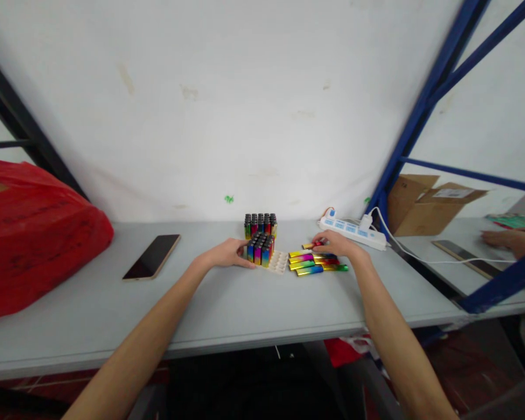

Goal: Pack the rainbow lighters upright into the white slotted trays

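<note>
My left hand (228, 253) curls around the left side of a white tray (278, 262) with rows of round holes. Shiny multicoloured lighters (261, 249) with dark tops stand upright in its left part; bare holes show on the right. To the right, several loose lighters (308, 263) lie on their sides in a loose pile. Above that pile, the fingers of my right hand (338, 242) close on a red and yellow lighter (307, 246), partly hidden by them. Behind the tray stands another block of upright lighters (261, 223).
A phone (153, 256) and a red plastic bag (39, 233) lie on the grey table (262, 315) at left. A white power strip (354, 232) with cables sits back right, beside a blue shelf post (389, 169). Beyond are a cardboard box (429, 204) and another person's hand (507, 240).
</note>
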`<state>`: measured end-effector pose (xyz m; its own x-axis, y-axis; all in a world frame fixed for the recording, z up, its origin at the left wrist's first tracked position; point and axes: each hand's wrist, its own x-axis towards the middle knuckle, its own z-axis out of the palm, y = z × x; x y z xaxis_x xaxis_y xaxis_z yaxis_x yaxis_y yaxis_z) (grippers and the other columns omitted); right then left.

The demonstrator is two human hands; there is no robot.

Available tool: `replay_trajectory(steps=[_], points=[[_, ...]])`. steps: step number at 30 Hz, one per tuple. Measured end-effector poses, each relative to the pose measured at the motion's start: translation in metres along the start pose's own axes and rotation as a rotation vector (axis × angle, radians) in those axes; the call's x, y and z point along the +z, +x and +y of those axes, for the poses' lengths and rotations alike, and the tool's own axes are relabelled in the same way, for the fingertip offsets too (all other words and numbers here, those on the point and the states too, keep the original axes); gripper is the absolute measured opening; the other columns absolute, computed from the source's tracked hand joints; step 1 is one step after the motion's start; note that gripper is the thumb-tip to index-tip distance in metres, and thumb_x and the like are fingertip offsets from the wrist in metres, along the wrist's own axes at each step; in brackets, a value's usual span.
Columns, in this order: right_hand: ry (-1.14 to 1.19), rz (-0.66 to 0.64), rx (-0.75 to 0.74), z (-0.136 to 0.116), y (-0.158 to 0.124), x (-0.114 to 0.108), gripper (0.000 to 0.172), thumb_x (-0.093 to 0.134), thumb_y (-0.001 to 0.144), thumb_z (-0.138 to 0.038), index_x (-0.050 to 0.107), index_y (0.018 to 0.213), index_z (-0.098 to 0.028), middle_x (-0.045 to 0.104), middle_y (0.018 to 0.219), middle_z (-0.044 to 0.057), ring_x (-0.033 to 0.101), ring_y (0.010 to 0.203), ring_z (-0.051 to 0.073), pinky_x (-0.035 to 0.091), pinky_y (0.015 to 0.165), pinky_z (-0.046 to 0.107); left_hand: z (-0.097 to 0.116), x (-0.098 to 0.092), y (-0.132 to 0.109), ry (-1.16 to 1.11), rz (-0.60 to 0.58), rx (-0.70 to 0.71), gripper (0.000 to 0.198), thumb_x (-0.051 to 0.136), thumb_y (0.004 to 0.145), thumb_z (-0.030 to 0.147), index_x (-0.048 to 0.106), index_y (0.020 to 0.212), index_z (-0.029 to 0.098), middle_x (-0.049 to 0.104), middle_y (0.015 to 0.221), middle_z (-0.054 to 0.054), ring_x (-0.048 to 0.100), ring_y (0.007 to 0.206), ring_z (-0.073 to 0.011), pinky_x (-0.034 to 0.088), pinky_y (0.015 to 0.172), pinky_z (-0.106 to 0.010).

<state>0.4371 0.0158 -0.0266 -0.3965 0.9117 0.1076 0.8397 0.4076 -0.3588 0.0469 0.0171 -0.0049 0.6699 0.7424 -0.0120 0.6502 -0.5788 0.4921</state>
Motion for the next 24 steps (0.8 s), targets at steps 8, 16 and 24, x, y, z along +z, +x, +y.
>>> replay_trajectory(steps=[8,16,24], points=[[-0.008,0.313,0.104,-0.007,0.008,0.008,0.023,0.061,0.085,-0.035,0.064,0.098,-0.016,0.067,0.074,0.004,0.057,0.066,0.017,0.040,0.062,0.026,0.004,-0.004,-0.003,0.003,-0.026,-0.019,0.063,0.070,0.062,0.068,0.062,0.098,0.017,0.054,0.070,0.003,0.046,0.063,-0.0145,0.029,0.054,-0.023],[0.651,0.509,0.059,-0.047,0.030,0.028,0.041,0.057,0.084,-0.057,0.064,0.079,-0.018,0.059,0.067,0.001,0.053,0.062,0.014,0.043,0.060,0.026,0.004,-0.003,-0.002,0.025,-0.026,-0.034,0.063,0.070,0.062,0.069,0.061,0.096,0.017,0.056,0.072,0.002,0.049,0.065,-0.0157,0.031,0.056,-0.024],[1.338,0.129,-0.017,-0.089,0.020,0.035,0.036,0.061,0.084,-0.056,0.057,0.093,-0.021,0.057,0.074,-0.002,0.055,0.061,0.010,0.049,0.061,0.025,-0.002,0.000,0.000,0.006,-0.027,-0.016,0.061,0.072,0.061,0.067,0.062,0.095,0.017,0.054,0.071,0.002,0.048,0.064,-0.0151,0.031,0.056,-0.023]])
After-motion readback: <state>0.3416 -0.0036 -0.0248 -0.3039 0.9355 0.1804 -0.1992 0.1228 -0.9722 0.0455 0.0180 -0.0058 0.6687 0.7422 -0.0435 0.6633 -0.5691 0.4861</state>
